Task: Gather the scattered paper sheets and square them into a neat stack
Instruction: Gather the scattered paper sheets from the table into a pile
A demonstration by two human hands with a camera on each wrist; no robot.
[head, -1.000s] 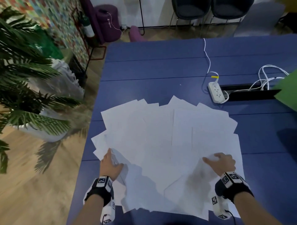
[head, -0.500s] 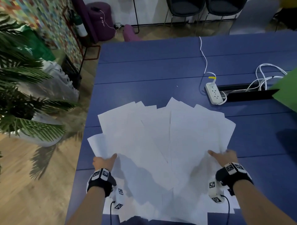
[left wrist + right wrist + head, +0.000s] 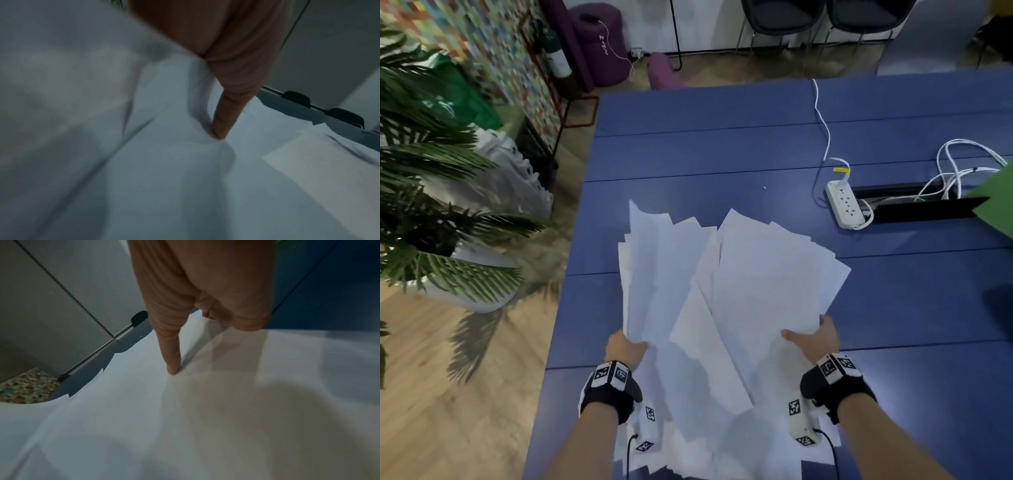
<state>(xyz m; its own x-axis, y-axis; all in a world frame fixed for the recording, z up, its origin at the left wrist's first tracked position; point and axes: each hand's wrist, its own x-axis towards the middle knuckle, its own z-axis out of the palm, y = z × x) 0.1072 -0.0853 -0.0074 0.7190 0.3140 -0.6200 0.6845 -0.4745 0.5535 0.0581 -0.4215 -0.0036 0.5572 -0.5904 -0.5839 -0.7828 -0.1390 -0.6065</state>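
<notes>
- Paper sheets [image 3: 739, 291] lay fanned and overlapping on the near part of the blue table [image 3: 722, 137], far corners splayed at differing angles, near edges spilling toward the table's front edge.
- Left hand [image 3: 625, 351] gripped the sheets' left side, thumb on top and fingers tucked beneath, that side lifted and curling upward off the table.
- Seen from the left wrist, thumb [image 3: 224, 123] dug into buckled white paper [image 3: 164, 178]; heavily blurred, so fingers under the sheets probably curled but could not be confirmed there.
- Right hand [image 3: 816, 337] held the sheets' right side, thumb laid across the top sheet, fingers wrapped round the edge and hidden below it.
- From the right wrist, thumb tip [image 3: 173, 368] pressed flat on the smooth top sheet [image 3: 205, 418], with the fingers [image 3: 246, 318] folded under the paper edge.
- Both hands sat well apart, at opposite sides of the sheets, each wrist strapped with a black band carrying marker tags.
- Beyond the sheets to the right lay a white power strip [image 3: 846, 207] with white cables [image 3: 962, 164] trailing further right.
- Left of the table stood a potted palm [image 3: 431, 205] on the wooden floor.
- Past the table's far edge stood dark chairs [image 3: 825, 17].
</notes>
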